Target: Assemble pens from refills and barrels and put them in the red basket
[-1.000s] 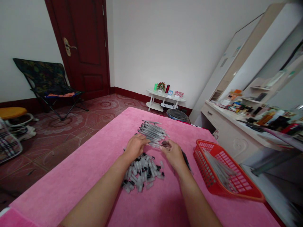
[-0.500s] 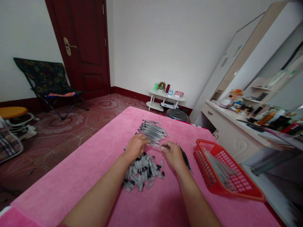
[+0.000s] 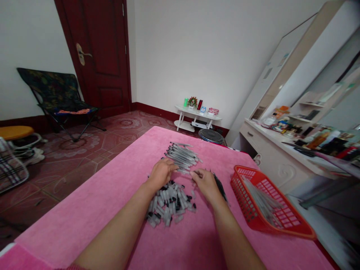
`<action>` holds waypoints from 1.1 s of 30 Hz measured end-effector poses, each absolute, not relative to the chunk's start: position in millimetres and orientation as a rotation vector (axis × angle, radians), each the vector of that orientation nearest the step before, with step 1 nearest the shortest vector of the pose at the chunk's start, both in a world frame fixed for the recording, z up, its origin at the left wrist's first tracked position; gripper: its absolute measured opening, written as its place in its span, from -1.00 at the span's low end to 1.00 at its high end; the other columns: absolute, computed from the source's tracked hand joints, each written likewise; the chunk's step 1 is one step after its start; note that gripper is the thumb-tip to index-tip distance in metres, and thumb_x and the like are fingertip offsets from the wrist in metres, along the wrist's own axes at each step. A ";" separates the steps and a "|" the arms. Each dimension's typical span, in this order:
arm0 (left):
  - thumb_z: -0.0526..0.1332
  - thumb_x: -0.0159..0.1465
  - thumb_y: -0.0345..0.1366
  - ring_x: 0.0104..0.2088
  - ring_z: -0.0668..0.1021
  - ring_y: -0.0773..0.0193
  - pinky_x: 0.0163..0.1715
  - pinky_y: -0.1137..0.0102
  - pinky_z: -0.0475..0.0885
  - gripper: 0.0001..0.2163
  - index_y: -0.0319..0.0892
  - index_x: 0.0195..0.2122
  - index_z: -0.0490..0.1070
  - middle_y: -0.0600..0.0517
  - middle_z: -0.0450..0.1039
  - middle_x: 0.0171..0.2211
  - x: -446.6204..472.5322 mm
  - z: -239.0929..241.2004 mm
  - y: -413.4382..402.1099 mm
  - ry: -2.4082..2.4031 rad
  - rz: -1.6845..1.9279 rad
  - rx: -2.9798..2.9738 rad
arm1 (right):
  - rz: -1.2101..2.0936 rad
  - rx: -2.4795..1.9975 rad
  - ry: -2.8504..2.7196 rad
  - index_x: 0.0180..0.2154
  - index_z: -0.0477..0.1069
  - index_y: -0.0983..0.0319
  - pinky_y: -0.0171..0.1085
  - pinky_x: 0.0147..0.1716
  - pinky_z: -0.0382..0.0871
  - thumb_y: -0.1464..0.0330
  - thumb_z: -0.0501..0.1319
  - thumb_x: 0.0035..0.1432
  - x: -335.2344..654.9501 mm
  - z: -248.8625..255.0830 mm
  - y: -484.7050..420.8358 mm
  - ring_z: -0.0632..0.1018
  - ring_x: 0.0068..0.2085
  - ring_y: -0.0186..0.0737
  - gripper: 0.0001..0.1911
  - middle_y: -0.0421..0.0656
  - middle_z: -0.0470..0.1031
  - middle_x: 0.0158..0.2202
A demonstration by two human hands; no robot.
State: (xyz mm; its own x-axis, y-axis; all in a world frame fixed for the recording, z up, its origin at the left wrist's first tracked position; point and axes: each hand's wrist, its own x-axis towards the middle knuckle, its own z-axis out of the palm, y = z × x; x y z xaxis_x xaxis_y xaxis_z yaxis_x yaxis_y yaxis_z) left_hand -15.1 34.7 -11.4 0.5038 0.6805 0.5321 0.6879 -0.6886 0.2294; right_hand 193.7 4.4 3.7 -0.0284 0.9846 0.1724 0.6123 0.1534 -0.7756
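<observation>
A row of clear pens (image 3: 182, 154) with dark ends lies side by side on the pink cloth, beyond my hands. My left hand (image 3: 163, 173) is closed, its fingertips on the dark end of the nearest pen (image 3: 183, 171). At that pen's other end, my right hand (image 3: 204, 182) is closed in a pinch; the exact grip is hard to see. Close below my left hand sits a heap of clear and black pen caps (image 3: 170, 204). Beside my right forearm lies a bundle of thin black refills (image 3: 221, 187), partly hidden by that hand.
To the right stands a red plastic basket (image 3: 244, 210) holding clear pen barrels (image 3: 264, 202). The pink cloth (image 3: 92, 210) covers the table. Past its right edge is a dresser (image 3: 278, 157) crowded with bottles. A folding chair (image 3: 56, 92) and a low white stand (image 3: 197, 112) are farther off.
My right hand has shifted slightly left and its fingertips have drawn closer together. The pen between my hands sits a little closer to the row. My left hand is almost still.
</observation>
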 end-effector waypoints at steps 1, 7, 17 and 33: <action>0.07 0.21 -0.44 -0.29 0.41 0.20 -0.26 0.33 0.28 -0.75 -0.11 -0.21 0.51 -0.03 0.46 -0.41 -15.0 -11.0 34.3 -1.233 -0.950 -2.716 | 0.675 -1.555 -1.735 -0.50 0.44 0.27 -0.34 -0.53 0.27 0.21 0.11 0.07 193.3 4.9 3.3 0.48 -0.56 -0.27 -0.71 -0.15 0.50 -0.57; 0.07 0.21 -0.42 -0.29 0.43 0.21 -0.25 0.34 0.29 -0.76 -0.10 -0.24 0.52 -0.04 0.47 -0.41 -14.8 -10.5 33.8 -1.214 -0.978 -2.765 | 0.596 -1.523 -1.756 -0.51 0.46 0.25 -0.35 -0.52 0.26 0.34 0.16 -0.03 195.3 8.4 0.5 0.49 -0.55 -0.26 -0.86 -0.18 0.49 -0.60; 0.06 0.13 -0.48 -0.28 0.43 0.19 -0.24 0.35 0.30 -0.76 -0.13 -0.33 0.50 -0.04 0.49 -0.40 -11.4 -10.0 31.5 -1.196 -0.938 -2.912 | 0.502 -1.461 -1.827 -0.45 0.51 0.22 -0.32 -0.43 0.29 0.39 0.16 -0.04 206.3 2.0 7.0 0.50 -0.43 -0.20 -0.85 -0.16 0.53 -0.49; 0.02 0.18 -0.46 -0.33 0.42 0.23 -0.36 0.41 0.25 -0.79 -0.13 -0.37 0.44 -0.01 0.40 -0.44 -12.9 -9.6 31.6 -1.355 -0.897 -2.757 | 0.714 -1.447 -1.937 -0.36 0.52 0.24 -0.35 -0.43 0.29 0.28 0.28 -0.08 206.4 14.9 -1.4 0.50 -0.43 -0.25 -0.80 -0.17 0.55 -0.43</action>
State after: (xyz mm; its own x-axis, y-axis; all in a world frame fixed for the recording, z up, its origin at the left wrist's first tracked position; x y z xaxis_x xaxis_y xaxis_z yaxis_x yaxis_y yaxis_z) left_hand -12.9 31.6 -9.6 0.4848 0.7455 0.4573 0.7124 -0.6400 0.2880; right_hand 206.4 -1.4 14.9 -0.2159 0.9645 0.1519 0.6352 0.2568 -0.7284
